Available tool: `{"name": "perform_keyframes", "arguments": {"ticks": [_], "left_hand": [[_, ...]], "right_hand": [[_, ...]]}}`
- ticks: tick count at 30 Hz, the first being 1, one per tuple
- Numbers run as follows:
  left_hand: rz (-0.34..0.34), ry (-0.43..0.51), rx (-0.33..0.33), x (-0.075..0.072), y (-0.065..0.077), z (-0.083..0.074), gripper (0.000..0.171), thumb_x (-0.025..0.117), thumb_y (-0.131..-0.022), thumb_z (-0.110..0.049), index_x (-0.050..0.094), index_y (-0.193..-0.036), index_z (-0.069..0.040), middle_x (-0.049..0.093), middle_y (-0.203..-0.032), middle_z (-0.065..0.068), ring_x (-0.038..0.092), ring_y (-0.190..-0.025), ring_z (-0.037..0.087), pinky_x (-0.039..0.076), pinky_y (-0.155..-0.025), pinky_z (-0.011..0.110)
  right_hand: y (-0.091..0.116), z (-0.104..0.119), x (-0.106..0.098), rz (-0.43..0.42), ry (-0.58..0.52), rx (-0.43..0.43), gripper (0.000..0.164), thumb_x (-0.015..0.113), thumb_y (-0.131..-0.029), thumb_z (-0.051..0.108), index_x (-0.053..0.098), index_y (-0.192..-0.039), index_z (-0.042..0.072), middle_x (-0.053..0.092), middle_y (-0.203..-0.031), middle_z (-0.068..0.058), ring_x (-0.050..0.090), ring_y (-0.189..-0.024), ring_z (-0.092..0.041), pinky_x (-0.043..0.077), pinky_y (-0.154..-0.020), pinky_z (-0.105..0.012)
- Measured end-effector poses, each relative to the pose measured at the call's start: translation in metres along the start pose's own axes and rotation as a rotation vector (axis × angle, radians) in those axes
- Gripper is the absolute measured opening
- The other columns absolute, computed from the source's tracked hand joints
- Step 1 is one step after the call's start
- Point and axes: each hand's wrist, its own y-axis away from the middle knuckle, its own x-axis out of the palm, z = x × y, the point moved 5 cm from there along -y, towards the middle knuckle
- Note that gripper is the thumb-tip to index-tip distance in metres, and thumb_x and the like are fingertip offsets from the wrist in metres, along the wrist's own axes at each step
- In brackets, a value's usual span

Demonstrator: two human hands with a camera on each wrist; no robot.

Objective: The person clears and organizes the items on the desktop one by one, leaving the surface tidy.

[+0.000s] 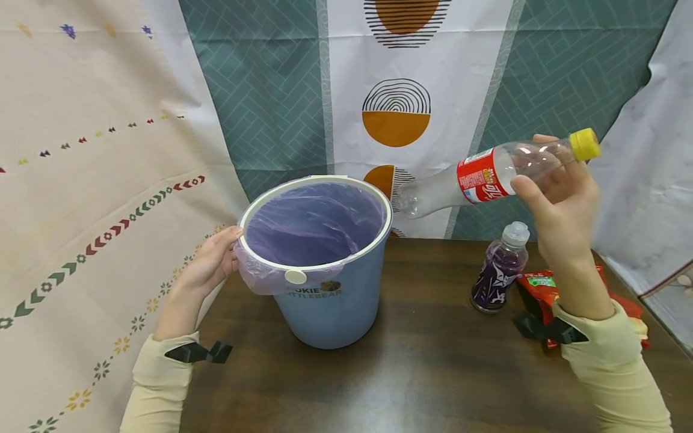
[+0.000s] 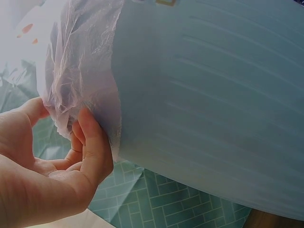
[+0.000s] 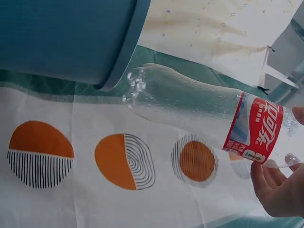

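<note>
A blue trash can (image 1: 335,316) with a white rim stands on the table, lined with a translucent purple bag (image 1: 319,222). At its left side my left hand (image 1: 211,261) grips the rim and the folded-over bag; in the left wrist view the fingers curl against the bag's edge (image 2: 85,61). My right hand (image 1: 565,204) holds a clear plastic bottle (image 1: 433,191) by its upper part. This bottle has a red label and a yellow cap, looks empty, and lies nearly level in the air. Its base points at the can's right side, in the right wrist view close to the rim.
A small bottle of purple drink (image 1: 498,267) with a clear cap stands right of the can. Behind my right forearm lies a red snack packet (image 1: 541,285), partly hidden. Patterned cloths (image 1: 271,90) hang behind and left of the dark wooden table (image 1: 433,367).
</note>
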Motion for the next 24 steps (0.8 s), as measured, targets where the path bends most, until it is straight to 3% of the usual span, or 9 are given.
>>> {"name": "perform_keyframes", "arguments": {"ticks": [7,24], "left_hand": [[-0.017,0.016,-0.015,-0.001,0.0,0.0,0.019,0.04,-0.098,-0.017,0.052,-0.11,-0.01,0.058,-0.091,-0.006,0.058,-0.079,0.004,0.051,-0.067,0.019],[-0.025,-0.002,-0.014,-0.001,-0.001,0.001,0.019,0.04,-0.098,-0.017,0.055,-0.108,-0.011,0.059,-0.091,-0.006,0.058,-0.08,0.005,0.05,-0.069,0.019]], "right_hand": [[0.001,-0.001,0.018,0.046,0.036,0.01,0.053,0.069,-0.072,-0.009,0.05,-0.121,-0.007,0.057,-0.114,-0.02,0.056,-0.103,-0.029,0.05,-0.088,-0.028],[0.017,-0.03,0.082,0.464,0.21,0.166,0.058,0.066,-0.076,-0.007,0.044,-0.129,0.004,0.048,-0.13,-0.01,0.052,-0.118,-0.019,0.046,-0.092,-0.025]]}}
